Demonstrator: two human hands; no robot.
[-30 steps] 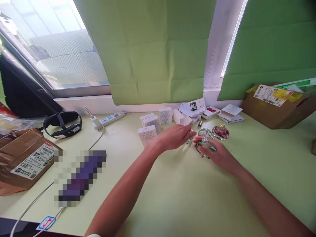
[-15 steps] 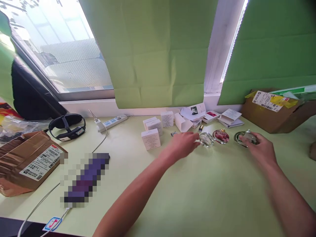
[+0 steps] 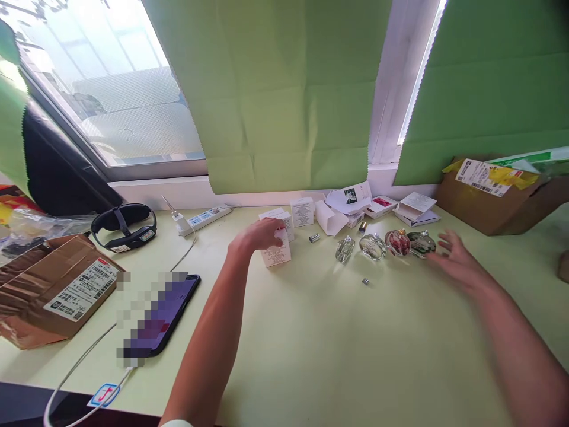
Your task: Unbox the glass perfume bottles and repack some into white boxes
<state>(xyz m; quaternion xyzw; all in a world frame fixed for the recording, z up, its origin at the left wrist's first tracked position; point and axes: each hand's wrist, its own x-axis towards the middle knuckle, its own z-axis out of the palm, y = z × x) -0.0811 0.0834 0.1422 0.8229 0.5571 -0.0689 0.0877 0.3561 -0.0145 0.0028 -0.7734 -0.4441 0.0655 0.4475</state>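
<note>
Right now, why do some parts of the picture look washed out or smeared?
Head view: daylight blows out the window; the right hand is motion-blurred beside the bottles; the phone is pixelated; the left hand on a box stays fairly sharp.

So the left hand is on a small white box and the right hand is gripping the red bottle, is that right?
Not quite. In the head view the right hand grips nothing: it is open, fingers spread, beside the dark bottle at the end of the row, and apart from the red bottle. The left hand is indeed on a small white box.
</note>
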